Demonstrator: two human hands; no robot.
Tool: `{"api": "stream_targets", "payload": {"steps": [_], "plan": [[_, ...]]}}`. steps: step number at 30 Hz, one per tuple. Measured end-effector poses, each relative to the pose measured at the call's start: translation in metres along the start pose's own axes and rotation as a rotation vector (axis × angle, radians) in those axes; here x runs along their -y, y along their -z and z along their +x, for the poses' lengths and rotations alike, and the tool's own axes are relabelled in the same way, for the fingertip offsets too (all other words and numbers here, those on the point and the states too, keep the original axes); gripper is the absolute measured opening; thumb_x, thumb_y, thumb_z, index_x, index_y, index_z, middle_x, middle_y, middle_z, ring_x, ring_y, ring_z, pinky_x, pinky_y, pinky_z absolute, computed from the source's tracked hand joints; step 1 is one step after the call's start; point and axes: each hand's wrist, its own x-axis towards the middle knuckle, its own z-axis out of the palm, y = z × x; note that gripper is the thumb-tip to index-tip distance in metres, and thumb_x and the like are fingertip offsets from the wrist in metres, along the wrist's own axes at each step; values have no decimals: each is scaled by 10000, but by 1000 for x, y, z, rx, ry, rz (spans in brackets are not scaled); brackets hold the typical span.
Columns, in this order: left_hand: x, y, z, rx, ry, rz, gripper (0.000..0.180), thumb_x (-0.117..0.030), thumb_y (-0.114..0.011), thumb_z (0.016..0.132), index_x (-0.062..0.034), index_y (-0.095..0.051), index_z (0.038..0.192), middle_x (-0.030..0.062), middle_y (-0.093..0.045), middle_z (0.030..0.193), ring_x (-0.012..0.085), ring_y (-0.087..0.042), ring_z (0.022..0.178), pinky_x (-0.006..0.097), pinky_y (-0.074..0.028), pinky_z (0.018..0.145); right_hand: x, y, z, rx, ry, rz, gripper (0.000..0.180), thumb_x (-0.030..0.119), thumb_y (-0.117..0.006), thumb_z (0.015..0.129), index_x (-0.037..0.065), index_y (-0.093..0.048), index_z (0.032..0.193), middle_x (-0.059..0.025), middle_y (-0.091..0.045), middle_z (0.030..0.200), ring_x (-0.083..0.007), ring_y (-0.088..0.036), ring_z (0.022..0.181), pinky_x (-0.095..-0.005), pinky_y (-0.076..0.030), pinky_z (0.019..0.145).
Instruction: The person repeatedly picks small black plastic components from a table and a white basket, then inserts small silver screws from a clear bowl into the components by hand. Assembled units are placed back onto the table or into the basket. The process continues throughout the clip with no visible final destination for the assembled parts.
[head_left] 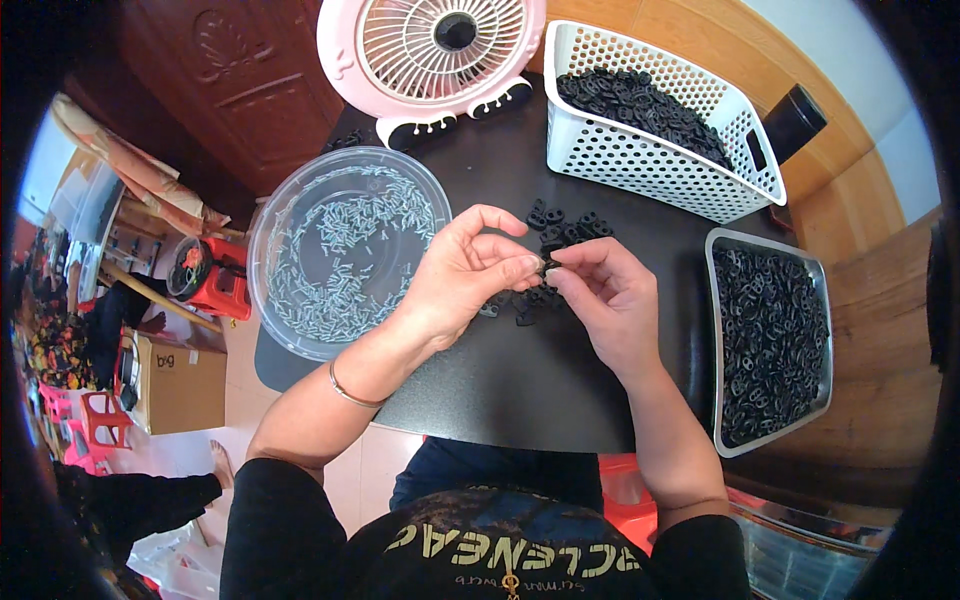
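Above the black table (500, 390), my left hand (468, 268) and my right hand (612, 300) meet fingertip to fingertip. Both pinch one small black plastic piece (547, 268), mostly covered by the fingers. Whether a screw is also in the fingers cannot be made out. Just beyond and under the hands lies a loose heap of black plastic pieces (568, 230) with holes. To the left of my left hand, a round clear plastic tub (262, 290) holds many small silvery screws (340, 290).
A white perforated basket (640, 170) of black pieces stands at the back right. At the right edge sits a metal tray (718, 400) filled with similar pieces. A pink fan (345, 60) stands at the back. Left, on the floor, are a cardboard box (185, 390) and red stools.
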Motion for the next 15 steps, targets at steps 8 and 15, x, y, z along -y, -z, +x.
{"api": "stream_targets", "payload": {"steps": [8,15], "plan": [[3,-4,-2,-21,-144,169,251,11,-599,792,-20,-440,984,83,-612,784,118,-598,704,205,-478,621,-1,0,1,-36,121,-202,121,-14,-641,733,4,-622,851,-65,-619,792,-107,-608,714,-225,-502,648],[4,-10,-5,-35,-238,229,248,9,-588,800,-14,-438,996,85,-610,807,109,-590,714,209,-473,630,-4,1,0,3,-40,18,112,-16,-625,757,0,-606,866,-60,-618,819,-105,-608,751,-221,-499,686]]}}
